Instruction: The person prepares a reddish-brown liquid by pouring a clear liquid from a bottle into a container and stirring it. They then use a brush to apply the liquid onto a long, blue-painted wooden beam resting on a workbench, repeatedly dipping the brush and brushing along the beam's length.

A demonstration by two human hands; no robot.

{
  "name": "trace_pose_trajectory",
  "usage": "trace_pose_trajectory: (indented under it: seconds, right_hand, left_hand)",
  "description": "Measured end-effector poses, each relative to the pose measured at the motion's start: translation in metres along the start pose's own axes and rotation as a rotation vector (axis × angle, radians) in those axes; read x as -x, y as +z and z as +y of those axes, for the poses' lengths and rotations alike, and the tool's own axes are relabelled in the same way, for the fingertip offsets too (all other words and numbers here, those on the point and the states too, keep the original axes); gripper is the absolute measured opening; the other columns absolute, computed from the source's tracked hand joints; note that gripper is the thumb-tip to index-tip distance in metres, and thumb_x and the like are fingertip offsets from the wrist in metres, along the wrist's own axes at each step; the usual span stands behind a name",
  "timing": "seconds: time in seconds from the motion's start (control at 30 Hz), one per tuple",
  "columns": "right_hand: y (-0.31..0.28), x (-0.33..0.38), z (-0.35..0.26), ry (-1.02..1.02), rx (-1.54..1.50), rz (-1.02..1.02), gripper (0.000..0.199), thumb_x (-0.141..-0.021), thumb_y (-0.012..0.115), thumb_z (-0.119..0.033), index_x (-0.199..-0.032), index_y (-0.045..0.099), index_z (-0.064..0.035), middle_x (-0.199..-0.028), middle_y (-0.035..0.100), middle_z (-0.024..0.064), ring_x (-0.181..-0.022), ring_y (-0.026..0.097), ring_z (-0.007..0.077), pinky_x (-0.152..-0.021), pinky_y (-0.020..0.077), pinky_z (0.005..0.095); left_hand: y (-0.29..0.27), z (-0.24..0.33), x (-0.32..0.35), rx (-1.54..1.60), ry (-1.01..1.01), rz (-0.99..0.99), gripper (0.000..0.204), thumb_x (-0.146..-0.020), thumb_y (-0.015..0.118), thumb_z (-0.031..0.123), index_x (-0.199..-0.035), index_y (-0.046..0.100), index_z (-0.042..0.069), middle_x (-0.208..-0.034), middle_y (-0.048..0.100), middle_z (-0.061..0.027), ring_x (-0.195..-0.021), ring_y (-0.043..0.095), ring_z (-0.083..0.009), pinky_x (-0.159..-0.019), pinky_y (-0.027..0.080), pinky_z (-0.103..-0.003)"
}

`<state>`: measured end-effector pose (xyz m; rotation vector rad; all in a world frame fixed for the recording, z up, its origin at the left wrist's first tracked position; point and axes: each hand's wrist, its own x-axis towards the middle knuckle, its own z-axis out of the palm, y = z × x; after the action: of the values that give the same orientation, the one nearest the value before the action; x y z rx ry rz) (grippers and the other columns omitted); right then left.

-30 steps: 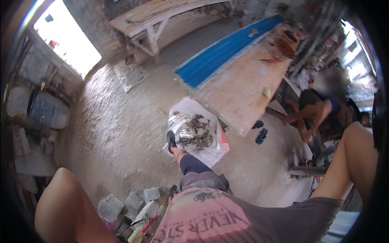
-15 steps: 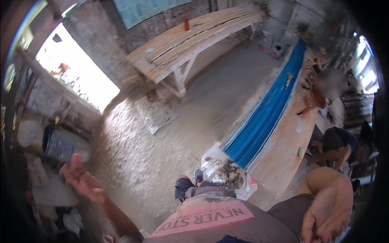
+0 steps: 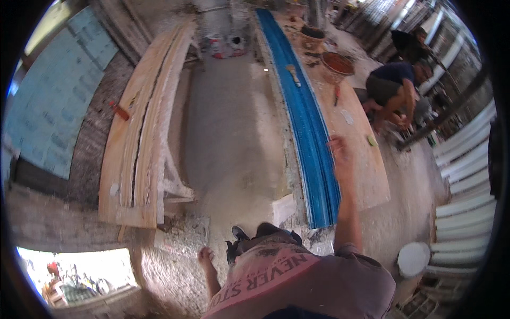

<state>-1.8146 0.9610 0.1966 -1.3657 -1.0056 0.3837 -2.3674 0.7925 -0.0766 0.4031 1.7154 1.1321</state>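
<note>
My right hand (image 3: 341, 151) is stretched forward over the right edge of a long blue moulded strip (image 3: 303, 106), which lies along the bench. Its fingers look loosely apart, with nothing seen in them; whether they touch the strip I cannot tell. Low beside my body hangs my left hand (image 3: 205, 256), slightly blurred, its fingers loosely open and seemingly holding nothing. Across the strip lies a brush (image 3: 293, 75) with a pale handle. On the wooden bench top (image 3: 366, 181) right of it are a red-handled tool (image 3: 337, 94) and a small green piece (image 3: 371, 140).
A basin of reddish-brown material (image 3: 338, 64) and a dark bucket (image 3: 312, 33) stand farther up the bench. Another wooden table (image 3: 119, 175) on the left bears a red bottle (image 3: 120, 110). A person (image 3: 393, 87) crouches at right. A white bucket (image 3: 414, 259) sits lower right.
My view has swung right, bringing the blue strip to the middle. My right hand has gone from beside my body to over the strip; my left hand has lowered toward my side.
</note>
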Motion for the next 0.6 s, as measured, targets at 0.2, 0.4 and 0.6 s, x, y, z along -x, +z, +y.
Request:
trace_pose_trajectory:
  seconds: [0.2,0.4,0.6]
  right_hand:
    - [0.061,0.056,0.125,0.555,0.161,-0.018,0.02,-0.09,0.063,-0.015,-0.106,0.067,-0.0025,-0.081,0.065,0.0002,-0.067,0.058,0.0083,-0.058,0.0466,0.0241]
    - [0.117,-0.025,0.166,0.614,0.155,0.101,0.022,-0.09,0.063,-0.019,-0.103,0.07,-0.0026,-0.083,0.067,0.0023,-0.069,0.06,0.0099,-0.06,0.0481,0.0258]
    - [0.167,-0.195,0.256,0.611,0.106,0.22,0.022,-0.09,0.063,-0.019,-0.105,0.069,-0.0045,-0.086,0.067,0.0022,-0.074,0.061,0.0096,-0.063,0.0487,0.0252]
  left_hand:
    - [0.048,0.228,-0.198,-0.355,0.277,-0.492,0.021,-0.092,0.061,0.019,-0.11,0.062,0.008,-0.101,0.062,-0.0014,-0.087,0.059,-0.0114,-0.075,0.047,-0.026]
    - [0.161,0.338,-0.316,-0.19,0.276,-0.344,0.038,-0.093,0.061,0.031,-0.125,0.057,0.011,-0.113,0.06,-0.003,-0.102,0.058,-0.0184,-0.089,0.044,-0.033]
    - [0.306,0.283,-0.419,0.017,-0.117,-0.587,0.024,-0.091,0.063,0.038,-0.081,0.055,0.018,-0.066,0.052,0.0065,-0.055,0.048,-0.0106,-0.048,0.04,-0.027]
